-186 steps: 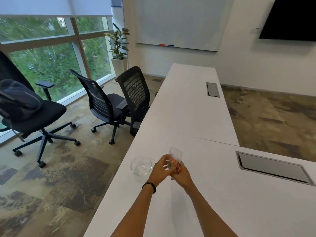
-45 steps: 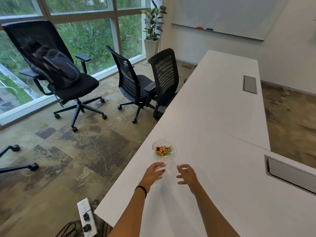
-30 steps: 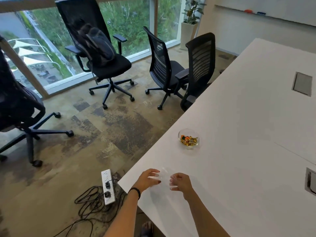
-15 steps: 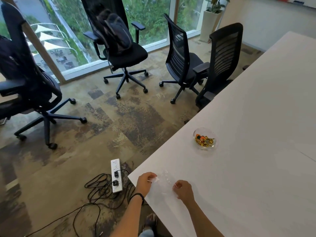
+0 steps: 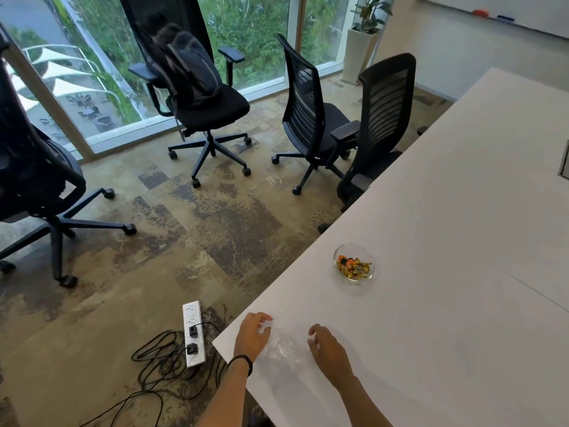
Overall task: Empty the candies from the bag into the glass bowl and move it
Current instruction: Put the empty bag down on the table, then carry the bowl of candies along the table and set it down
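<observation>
Meeting room with full-height windows, patchy carpet, black office chairs [image 5: 311, 118] pushed back from a long white table [image 5: 462, 211]; one chair had a backpack [image 5: 191, 66] on the seat, and a power strip [image 5: 193, 332] with cables lay on the floor by the table corner. On the table, the glass bowl [image 5: 354, 262] sat near the left edge, upright, candies [image 5: 353, 266] heaped inside in gold and orange wrappers. So the emptying looked done; what was left, as I judged it, was moving the bowl. The clear bag [image 5: 284, 346] lay flat on the table close to the near corner, between my two hands, looking empty; too transparent to make out its outline or long axis. My left hand [image 5: 252, 335] rested at the bag's left side, fingers curled loosely and touching or just over the plastic; couldn't tell whether anything was pinched. My right hand [image 5: 328, 349] was at the bag's right side, fingers loosely curled, not visibly gripping anything. Key relation for the next move: bowl was well apart from both hands, ahead and to the right, further up the table. Right hand was nearer, with nothing on the table between it and the bowl. Round bowl, so no axis to line up with; approach from any side would work. Risk I saw: glass on a smooth top near the edge, so lift, not slide.
</observation>
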Tool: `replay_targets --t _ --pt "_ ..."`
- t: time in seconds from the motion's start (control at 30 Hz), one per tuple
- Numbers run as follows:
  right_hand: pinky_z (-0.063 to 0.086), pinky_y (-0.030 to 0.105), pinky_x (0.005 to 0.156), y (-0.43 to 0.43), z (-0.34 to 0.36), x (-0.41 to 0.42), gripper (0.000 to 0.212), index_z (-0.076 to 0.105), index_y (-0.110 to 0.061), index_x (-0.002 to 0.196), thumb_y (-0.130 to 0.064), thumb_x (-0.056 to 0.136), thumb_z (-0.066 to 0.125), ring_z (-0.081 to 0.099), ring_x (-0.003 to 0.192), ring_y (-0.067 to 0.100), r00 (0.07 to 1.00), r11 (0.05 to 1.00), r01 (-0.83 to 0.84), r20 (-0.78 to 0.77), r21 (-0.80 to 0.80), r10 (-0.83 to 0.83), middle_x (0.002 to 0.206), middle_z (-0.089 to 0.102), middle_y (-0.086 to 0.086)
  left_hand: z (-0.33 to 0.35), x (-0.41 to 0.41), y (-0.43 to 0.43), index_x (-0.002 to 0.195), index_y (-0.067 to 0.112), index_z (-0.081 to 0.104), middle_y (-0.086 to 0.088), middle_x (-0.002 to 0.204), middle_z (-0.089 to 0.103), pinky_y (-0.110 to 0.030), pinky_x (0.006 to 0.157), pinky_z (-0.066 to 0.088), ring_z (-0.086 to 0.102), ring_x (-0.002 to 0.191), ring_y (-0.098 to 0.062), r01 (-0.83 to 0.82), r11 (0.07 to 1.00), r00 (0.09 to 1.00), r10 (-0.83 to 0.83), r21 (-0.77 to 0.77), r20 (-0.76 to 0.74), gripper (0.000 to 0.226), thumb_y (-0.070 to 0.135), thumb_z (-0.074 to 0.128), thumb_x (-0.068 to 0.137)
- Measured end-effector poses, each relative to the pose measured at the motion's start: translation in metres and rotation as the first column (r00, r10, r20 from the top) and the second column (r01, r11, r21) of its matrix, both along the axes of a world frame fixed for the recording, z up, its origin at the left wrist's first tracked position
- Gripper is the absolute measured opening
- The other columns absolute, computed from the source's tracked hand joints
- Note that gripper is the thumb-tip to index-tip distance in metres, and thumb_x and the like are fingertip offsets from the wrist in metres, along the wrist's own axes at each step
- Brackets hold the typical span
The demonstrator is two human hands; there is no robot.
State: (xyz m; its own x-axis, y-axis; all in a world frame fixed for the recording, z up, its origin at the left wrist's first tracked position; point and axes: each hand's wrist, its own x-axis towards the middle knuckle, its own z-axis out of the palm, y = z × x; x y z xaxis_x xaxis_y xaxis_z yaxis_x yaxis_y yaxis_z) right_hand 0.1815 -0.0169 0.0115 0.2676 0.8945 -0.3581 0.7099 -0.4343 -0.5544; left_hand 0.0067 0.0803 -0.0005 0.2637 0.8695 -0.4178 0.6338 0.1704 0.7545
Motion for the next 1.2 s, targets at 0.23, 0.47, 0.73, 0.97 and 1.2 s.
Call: replay_targets --t 0.23,0.47,0.73,0.97,1.2 --pt "0.045 0.015 0.072 0.016 0.032 0.064 0.017 0.056 -0.015 0.103 -0.014 0.097 0.04 0.059 0.084 0.01 0.973 0.958 0.217 0.036 0.187 -0.227 0.1 0.063 -0.001 0.022 0.082 0.035 0.12 0.013 0.057 -0.008 0.124 0.055 -0.028 0.096 0.044 0.054 0.109 -0.021 0.04 0.999 0.988 -0.044 0.026 0.148 0.031 0.004 0.052 0.091" --pt "0.047 0.028 0.071 0.037 0.032 0.127 0.027 0.051 -0.006 0.117 0.001 0.092 0.043 0.064 0.087 0.027 0.826 0.799 0.554 -0.039 0.233 -0.562 0.1 0.064 0.015 0.027 0.163 0.059 0.13 0.011 0.05 -0.01 0.139 0.045 -0.027 0.101 0.038 0.048 0.124 -0.025 0.019 0.997 0.968 0.002 -0.081 0.25 0.035 0.01 0.048 0.095" --pt "0.041 0.04 0.103 0.083 0.009 0.163 0.032 0.05 0.0 0.127 -0.003 0.097 0.038 0.052 0.12 0.034 0.611 0.653 0.756 -0.319 -0.036 -0.725 0.131 0.055 0.02 0.017 0.221 0.083 0.119 0.013 0.057 -0.01 0.126 0.057 -0.031 0.091 0.043 0.052 0.109 -0.02 -0.161 0.916 0.864 0.31 -0.366 0.396 0.027 0.017 0.041 0.098" --pt "0.046 0.038 0.097 0.105 -0.014 0.172 0.028 0.061 -0.004 0.115 -0.006 0.098 0.039 0.058 0.11 0.03 0.5 0.594 0.801 -0.469 -0.068 -0.728 0.117 0.064 0.016 -0.002 0.239 0.1 0.096 0.023 0.069 0.001 0.102 0.068 -0.022 0.076 0.047 0.06 0.096 -0.013 -0.231 0.871 0.796 0.425 -0.434 0.43 0.017 0.022 0.051 0.094" --pt "0.045 0.036 0.097 0.117 -0.022 0.174 0.026 0.06 -0.019 0.111 -0.024 0.101 0.037 0.057 0.107 0.022 0.298 0.578 0.786 -0.685 -0.219 -0.665 0.114 0.063 0.009 -0.017 0.255 0.094 0.104 0.022 0.068 -0.007 0.111 0.067 -0.045 0.098 0.049 0.06 0.108 -0.025 -0.263 0.821 0.749 0.505 -0.507 0.428 0.022 0.035 0.058 0.088"
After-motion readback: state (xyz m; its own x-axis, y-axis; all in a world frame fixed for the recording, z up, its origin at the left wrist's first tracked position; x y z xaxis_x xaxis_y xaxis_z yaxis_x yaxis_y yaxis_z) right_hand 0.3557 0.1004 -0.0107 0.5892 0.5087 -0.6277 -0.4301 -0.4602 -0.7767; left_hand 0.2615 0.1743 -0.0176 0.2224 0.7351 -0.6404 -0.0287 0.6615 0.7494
